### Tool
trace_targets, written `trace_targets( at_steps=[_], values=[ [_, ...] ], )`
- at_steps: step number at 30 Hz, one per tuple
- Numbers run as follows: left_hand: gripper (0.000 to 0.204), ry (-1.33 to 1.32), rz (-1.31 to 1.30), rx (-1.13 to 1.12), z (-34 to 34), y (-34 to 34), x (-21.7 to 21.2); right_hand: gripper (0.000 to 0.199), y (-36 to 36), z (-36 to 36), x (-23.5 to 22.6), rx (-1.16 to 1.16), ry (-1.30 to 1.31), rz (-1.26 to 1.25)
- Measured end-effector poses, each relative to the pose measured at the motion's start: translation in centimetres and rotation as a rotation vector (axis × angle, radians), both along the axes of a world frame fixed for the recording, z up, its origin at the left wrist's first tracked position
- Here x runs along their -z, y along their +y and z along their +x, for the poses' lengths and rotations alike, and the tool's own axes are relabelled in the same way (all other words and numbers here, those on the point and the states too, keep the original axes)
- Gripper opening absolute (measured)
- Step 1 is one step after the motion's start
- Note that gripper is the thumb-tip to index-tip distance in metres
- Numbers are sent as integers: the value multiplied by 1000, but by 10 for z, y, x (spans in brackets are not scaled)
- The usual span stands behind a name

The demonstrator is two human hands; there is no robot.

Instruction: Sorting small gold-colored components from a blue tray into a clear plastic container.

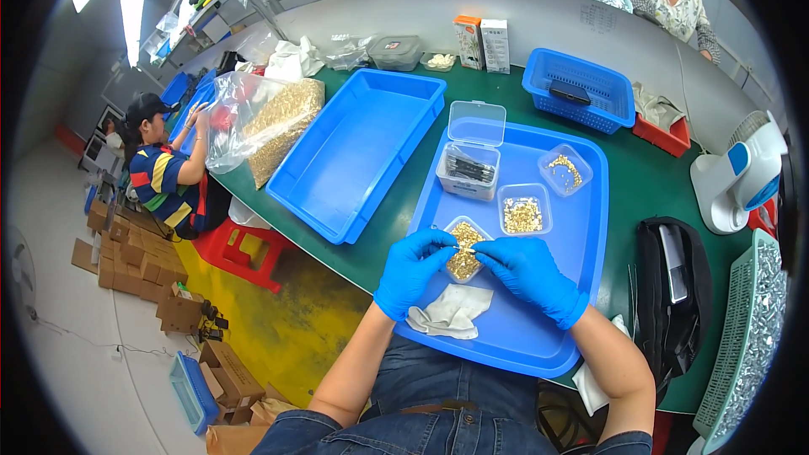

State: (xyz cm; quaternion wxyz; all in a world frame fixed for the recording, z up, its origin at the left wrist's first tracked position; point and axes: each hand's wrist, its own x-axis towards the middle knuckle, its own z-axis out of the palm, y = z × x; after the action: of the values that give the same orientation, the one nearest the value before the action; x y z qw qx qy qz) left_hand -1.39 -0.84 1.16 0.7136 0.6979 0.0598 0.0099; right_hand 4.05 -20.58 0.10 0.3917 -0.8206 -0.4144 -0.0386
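My left hand [410, 271], in a blue glove, is closed in a pinch. My right hand [529, 276], gloved the same way, pinches close beside it, fingertips nearly meeting. What they hold is too small to name. Directly below the fingertips is a clear tub [464, 273] of small gold-coloured metal parts. All of this is over a blue tray [539, 350]. Another tub of gold parts [522, 216] and a clear dish with a few more [565, 170] lie beyond. A hinged clear box [468, 175] contains black slender pieces. Near my left wrist rests a crumpled white cloth [453, 312].
Left of the tray lies a blue bin [345, 160], then a bag of gold parts [285, 122]. A blue basket [581, 88], a white appliance [733, 177], a black bag [670, 286] and a green basket of silvery parts [758, 329] line the right. A co-worker [173, 164] sits far left.
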Motion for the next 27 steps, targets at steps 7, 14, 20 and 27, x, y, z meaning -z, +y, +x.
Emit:
trace_targets(
  at_steps=[7, 14, 20, 27],
  values=[
    [19, -4, -129, 79, 0, -3, 1, 21, 3, -4, -13, -91, 494, 86],
    [26, -14, -167, -9, 2, -4, -12, 21, 2, -1, -10, -39, 509, 190],
    [31, -44, -116, -37, 1, -7, -12, 20, 3, -1, -5, -18, 292, 140],
    [34, -199, 103, -4, 1, -4, -2, 20, 4, -2, -1, 7, 136, 109]
  ],
)
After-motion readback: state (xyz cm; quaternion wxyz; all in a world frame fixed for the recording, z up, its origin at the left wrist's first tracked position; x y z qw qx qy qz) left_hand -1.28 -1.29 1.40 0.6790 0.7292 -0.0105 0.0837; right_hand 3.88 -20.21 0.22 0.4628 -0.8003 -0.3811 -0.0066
